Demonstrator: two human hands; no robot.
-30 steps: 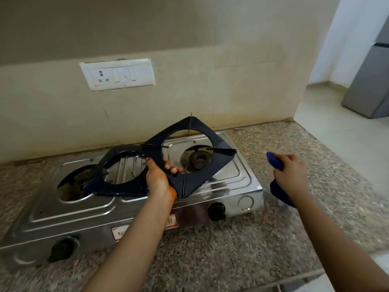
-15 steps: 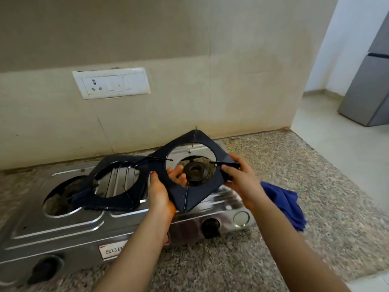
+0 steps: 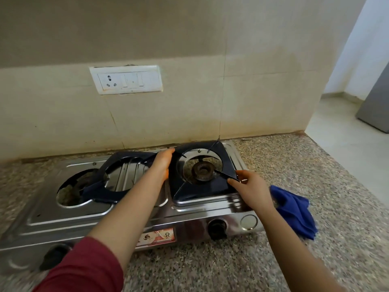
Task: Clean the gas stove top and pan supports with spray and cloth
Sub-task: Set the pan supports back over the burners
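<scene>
- Both hands hold the right pan support (image 3: 200, 192), which sits around the burner (image 3: 202, 172) on the steel stove (image 3: 94, 220)
- Left hand (image 3: 161, 165) grips its left edge, fingers curled over the rim; right hand (image 3: 251, 187) pinches a prong at its right edge
- Left pan support (image 3: 105, 193) lies askew, partly over the open left well
- Blue cloth (image 3: 294, 211) lies on the granite counter (image 3: 315, 165), just right of the stove

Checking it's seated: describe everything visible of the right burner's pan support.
The right pan support is a dark, square metal plate with a round opening and thin inward prongs. It lies about level on the stove, ringing the burner. The left hand grips its left corner; the right hand pinches its right prong.
</scene>
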